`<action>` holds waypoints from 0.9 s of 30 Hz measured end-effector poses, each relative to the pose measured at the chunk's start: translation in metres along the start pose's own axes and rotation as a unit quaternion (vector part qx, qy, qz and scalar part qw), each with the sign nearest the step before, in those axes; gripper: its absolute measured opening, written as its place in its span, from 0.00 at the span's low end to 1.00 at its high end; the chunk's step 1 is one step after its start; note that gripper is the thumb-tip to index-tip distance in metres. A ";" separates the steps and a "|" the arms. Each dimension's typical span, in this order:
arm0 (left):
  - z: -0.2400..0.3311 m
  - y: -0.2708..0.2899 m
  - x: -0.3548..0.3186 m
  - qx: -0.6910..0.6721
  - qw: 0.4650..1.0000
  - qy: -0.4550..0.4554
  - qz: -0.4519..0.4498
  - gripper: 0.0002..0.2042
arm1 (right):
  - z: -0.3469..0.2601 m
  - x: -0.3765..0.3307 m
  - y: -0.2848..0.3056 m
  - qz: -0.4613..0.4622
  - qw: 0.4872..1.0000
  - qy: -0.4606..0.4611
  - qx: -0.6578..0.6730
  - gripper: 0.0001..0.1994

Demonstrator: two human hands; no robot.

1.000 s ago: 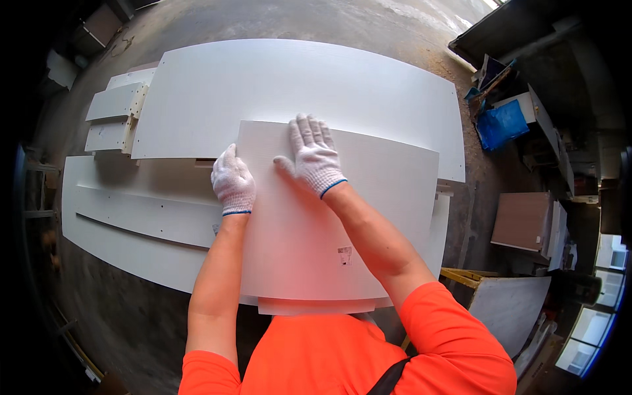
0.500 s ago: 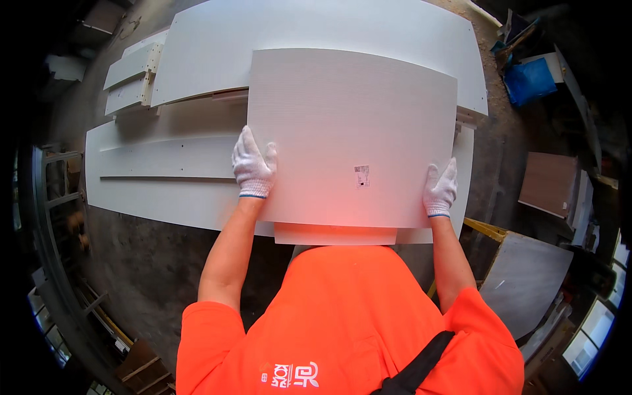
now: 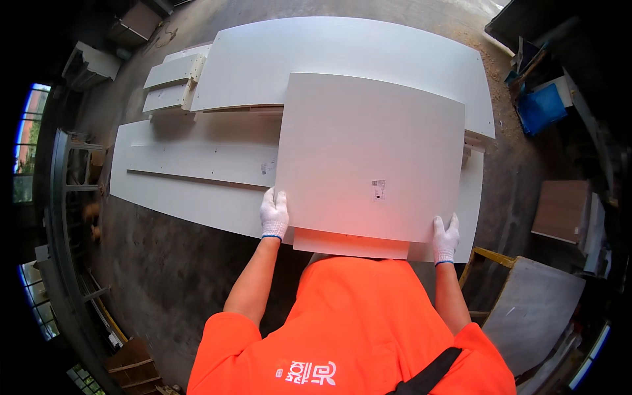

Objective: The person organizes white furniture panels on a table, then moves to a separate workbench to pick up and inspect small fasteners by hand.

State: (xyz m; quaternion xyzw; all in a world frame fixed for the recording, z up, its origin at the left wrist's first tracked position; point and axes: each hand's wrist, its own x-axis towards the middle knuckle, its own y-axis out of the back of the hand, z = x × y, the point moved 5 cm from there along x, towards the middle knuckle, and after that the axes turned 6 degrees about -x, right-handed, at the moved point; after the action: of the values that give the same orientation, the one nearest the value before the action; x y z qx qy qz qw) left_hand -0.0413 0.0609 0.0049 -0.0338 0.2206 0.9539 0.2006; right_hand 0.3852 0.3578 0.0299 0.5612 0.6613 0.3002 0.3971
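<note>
A white rectangular board (image 3: 372, 141) with a small printed label (image 3: 378, 189) lies before me, over other white panels. My left hand (image 3: 274, 215), in a white knit glove, grips its left edge close to the near corner, thumb and fingers pressed together there. At the opposite side, my right hand (image 3: 446, 239), gloved alike, holds the near right corner with its thumb apart from the fingers. Part of each hand's fingers is hidden at the board's edge. Below the board's near edge, a smaller white panel (image 3: 349, 243) sticks out toward my orange shirt.
A long white panel (image 3: 349, 49) lies at the far side, with short drilled pieces (image 3: 172, 82) at its left. Another wide panel (image 3: 197, 194) extends left beneath. A blue sheet (image 3: 542, 108), a brown board (image 3: 559, 209) and a yellow-framed grey panel (image 3: 536, 289) stand right. Metal racking (image 3: 59, 191) stands left.
Both hands have slid along the board's sides toward its near corners. My view has shifted, so the panels appear lower and further right.
</note>
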 end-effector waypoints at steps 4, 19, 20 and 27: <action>-0.011 -0.001 0.014 -0.015 0.998 0.057 0.025 0.17 | -0.009 -0.009 0.004 -0.026 1.000 0.006 -0.002 0.41; -0.040 0.122 0.099 -0.132 0.976 0.167 0.040 0.19 | -0.097 -0.067 -0.009 -0.186 0.926 0.028 0.326 0.33; -0.038 0.139 0.105 -0.164 0.974 0.158 0.019 0.18 | -0.107 -0.066 -0.014 -0.192 0.921 0.037 0.337 0.32; 0.000 0.140 0.065 -0.591 0.783 0.179 -0.067 0.30 | -0.173 -0.063 -0.070 -0.179 0.917 0.085 0.345 0.32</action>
State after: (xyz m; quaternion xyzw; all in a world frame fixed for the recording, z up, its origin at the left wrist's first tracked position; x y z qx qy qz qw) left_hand -0.1564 -0.0310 0.0519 -0.3309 -0.3574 0.8582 0.1618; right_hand 0.2039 0.2911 0.0704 0.5085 0.8442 0.0238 0.1681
